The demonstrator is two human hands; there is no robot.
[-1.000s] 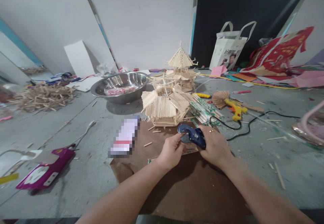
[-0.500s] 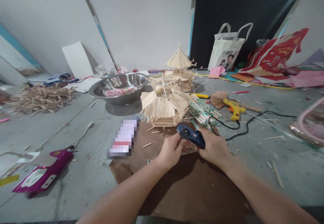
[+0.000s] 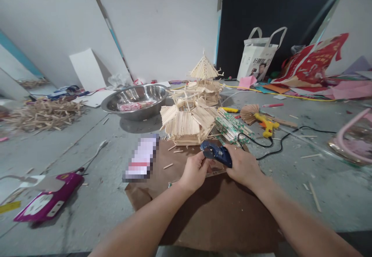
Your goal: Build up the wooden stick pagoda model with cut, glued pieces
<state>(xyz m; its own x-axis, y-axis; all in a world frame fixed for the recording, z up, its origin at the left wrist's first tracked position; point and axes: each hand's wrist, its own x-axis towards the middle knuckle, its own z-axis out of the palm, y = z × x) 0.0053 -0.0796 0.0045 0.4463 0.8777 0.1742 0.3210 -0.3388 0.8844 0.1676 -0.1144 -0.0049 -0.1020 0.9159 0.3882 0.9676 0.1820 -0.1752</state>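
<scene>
My right hand [image 3: 244, 164] is wrapped round a dark blue hand cutter [image 3: 218, 154], which points to the left. Pressed together at the cutter's head are the fingers of my left hand [image 3: 194, 173]; whatever they pinch is too small and hidden to name. Both hands are above brown paper [image 3: 221, 214]. Just beyond them stands a low stick pavilion model [image 3: 186, 123] with a sloping roof. A taller stick pavilion [image 3: 204, 71] with a pointed top rises behind it. Wrapped sticks [image 3: 232, 127] in green-printed sleeves lie beside the low model.
Left of the paper lie a phone [image 3: 141, 158] with a blurred screen and a magenta power strip [image 3: 49, 200]. A steel basin [image 3: 112, 107] sits farther back. At right are a yellow glue gun [image 3: 267, 126] with its black cord and a pink-handled object [image 3: 353, 133].
The view has shifted slightly, so most things appear a little farther left. Both hands keep their grips, with the cutter still by my left fingers.
</scene>
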